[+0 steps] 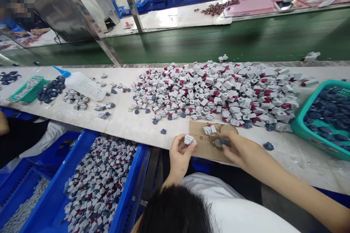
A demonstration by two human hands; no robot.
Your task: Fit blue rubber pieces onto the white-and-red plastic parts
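Observation:
My left hand point(179, 156) pinches a small light-grey plastic part point(188, 139) between thumb and fingers, just over the left edge of a brown cardboard sheet point(199, 151). Over the same sheet, my right hand point(238, 148) has its thumb and fingers closed on a small dark blue plastic piece point(223, 141). That piece is at a small round wet-looking spot or shallow dish point(218, 143); which of the two I cannot make out. Another grey part point(209, 129) lies on the cardboard between my hands.
Behind the cardboard spreads a large heap of grey and dark red parts point(213, 87). At right stands a green basket point(303, 131) of dark blue pieces. A white bottle point(86, 85) lies at left, above a blue bin point(82, 153) of parts. A green conveyor point(175, 45) runs behind.

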